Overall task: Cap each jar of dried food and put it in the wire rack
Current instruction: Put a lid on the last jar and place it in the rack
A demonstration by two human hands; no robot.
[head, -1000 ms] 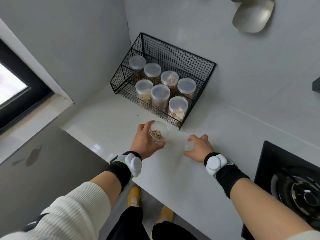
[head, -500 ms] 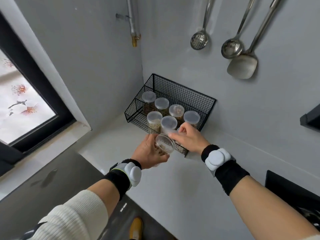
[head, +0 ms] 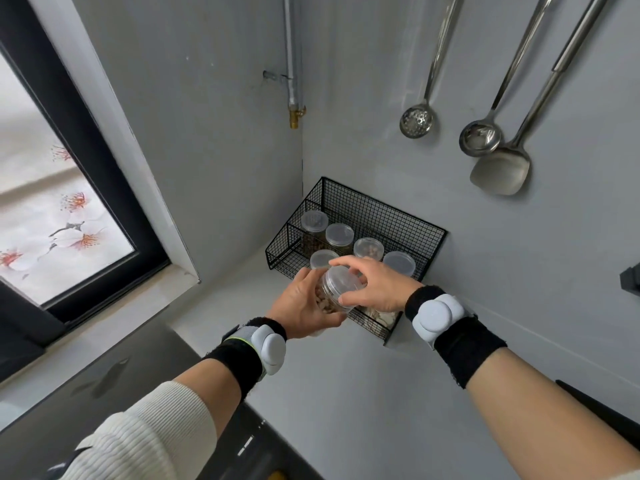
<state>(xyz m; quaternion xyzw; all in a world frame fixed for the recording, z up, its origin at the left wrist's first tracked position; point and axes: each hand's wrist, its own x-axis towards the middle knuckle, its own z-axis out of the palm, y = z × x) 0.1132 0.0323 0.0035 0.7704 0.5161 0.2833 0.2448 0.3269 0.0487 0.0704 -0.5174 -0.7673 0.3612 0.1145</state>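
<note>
My left hand (head: 304,308) grips a clear jar (head: 330,301) of pale dried food, lifted above the white counter and tilted toward me. A clear lid (head: 341,280) sits on the jar's mouth, and my right hand (head: 372,289) curls over it with fingers on the rim. Just behind my hands, in the corner, stands the black wire rack (head: 374,211) with several capped jars (head: 339,234) in it. My hands hide the rack's front row in part.
A skimmer (head: 416,121), a ladle (head: 479,137) and a spatula (head: 500,173) hang on the right wall above the rack. A dark-framed window (head: 69,202) is at the left. A pipe (head: 294,98) runs down the corner. A dark stove edge (head: 595,407) lies at right.
The jar was lifted off the counter by my left hand. My right hand picked up the lid from the counter and brought it onto the jar's mouth. The camera tilted up.
</note>
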